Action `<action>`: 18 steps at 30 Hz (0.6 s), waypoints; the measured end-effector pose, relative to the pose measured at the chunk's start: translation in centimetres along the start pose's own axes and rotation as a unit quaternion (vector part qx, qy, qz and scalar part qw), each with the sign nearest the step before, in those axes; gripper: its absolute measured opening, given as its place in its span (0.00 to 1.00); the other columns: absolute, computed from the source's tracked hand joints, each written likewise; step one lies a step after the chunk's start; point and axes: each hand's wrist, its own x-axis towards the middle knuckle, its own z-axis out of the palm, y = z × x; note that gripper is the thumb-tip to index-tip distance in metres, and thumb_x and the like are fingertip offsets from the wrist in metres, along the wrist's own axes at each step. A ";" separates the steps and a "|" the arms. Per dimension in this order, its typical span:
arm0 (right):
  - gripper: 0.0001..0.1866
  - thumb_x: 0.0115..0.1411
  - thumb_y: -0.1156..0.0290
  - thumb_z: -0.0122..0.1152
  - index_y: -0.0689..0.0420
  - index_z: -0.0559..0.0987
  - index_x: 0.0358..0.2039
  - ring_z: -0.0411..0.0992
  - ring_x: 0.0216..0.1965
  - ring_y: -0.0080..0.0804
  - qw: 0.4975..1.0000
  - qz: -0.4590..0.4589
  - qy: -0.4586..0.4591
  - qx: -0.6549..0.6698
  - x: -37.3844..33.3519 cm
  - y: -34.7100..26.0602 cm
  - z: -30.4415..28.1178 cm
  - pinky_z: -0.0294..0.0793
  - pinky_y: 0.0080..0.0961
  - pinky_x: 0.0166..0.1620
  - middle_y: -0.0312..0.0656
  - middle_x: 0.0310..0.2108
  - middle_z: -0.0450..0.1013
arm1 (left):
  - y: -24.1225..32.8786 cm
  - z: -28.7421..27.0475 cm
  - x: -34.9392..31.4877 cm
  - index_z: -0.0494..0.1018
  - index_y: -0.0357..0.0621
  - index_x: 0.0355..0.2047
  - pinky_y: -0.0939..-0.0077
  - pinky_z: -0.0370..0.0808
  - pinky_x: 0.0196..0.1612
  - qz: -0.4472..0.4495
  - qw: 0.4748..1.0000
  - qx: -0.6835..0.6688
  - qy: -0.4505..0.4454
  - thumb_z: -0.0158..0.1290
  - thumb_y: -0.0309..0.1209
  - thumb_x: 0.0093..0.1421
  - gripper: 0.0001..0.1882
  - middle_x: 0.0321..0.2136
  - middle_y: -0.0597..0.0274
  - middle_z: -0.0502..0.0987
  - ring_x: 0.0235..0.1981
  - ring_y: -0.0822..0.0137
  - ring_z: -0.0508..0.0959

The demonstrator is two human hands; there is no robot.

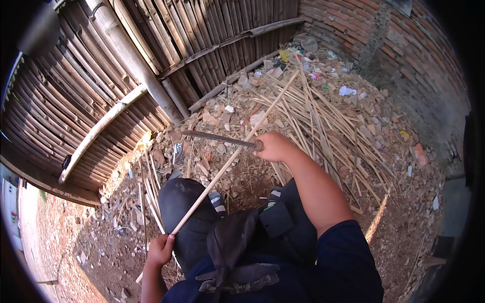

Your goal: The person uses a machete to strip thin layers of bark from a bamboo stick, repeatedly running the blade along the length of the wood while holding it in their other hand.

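My left hand is closed round the lower end of a long, pale bamboo strip. The strip slants up and away to the right, past my bent left knee. In my closed right hand is a long-bladed knife, its dark blade pointing left. Blade and strip cross just left of my right fist; whether the edge bites into the wood I cannot tell. Much of the knife's handle is hidden by my fingers.
Many split bamboo strips lie heaped at the right, and several more beside my left knee. Rubble and litter cover the ground. A bamboo wall stands ahead and left, a brick wall at the far right.
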 end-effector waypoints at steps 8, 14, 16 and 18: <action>0.21 0.52 0.60 0.70 0.57 0.82 0.45 0.76 0.46 0.53 0.995 0.069 0.073 0.006 -0.4 2.7 -1.1 0.75 0.43 0.51 0.53 0.42 0.78 | 0.2 -0.3 0.2 0.71 0.34 0.20 0.61 0.67 0.23 0.005 1.000 0.017 0.000 0.50 0.45 0.70 0.28 0.12 0.50 0.69 0.15 0.59 0.70; 0.21 0.53 0.59 0.70 0.56 0.82 0.46 0.76 0.46 0.53 0.996 0.035 0.078 -0.005 -0.8 1.4 -0.9 0.76 0.43 0.51 0.53 0.43 0.78 | -0.3 -0.1 0.2 0.71 0.35 0.19 0.61 0.67 0.23 0.000 1.000 -0.002 0.000 0.50 0.44 0.70 0.27 0.12 0.50 0.70 0.15 0.59 0.70; 0.21 0.54 0.59 0.70 0.55 0.82 0.47 0.76 0.46 0.53 0.999 0.020 0.043 -0.019 -0.5 1.2 -0.8 0.76 0.44 0.50 0.53 0.42 0.78 | -0.2 -0.1 0.2 0.71 0.35 0.20 0.62 0.67 0.23 0.009 1.000 0.011 0.006 0.50 0.44 0.70 0.27 0.12 0.51 0.69 0.15 0.62 0.69; 0.21 0.54 0.59 0.69 0.54 0.82 0.47 0.77 0.46 0.52 0.999 0.006 0.007 -0.033 -0.6 0.9 -0.7 0.76 0.44 0.50 0.52 0.42 0.79 | 0.3 -0.2 0.1 0.71 0.35 0.19 0.62 0.66 0.23 0.004 1.000 0.011 0.005 0.50 0.44 0.70 0.27 0.12 0.52 0.69 0.15 0.63 0.69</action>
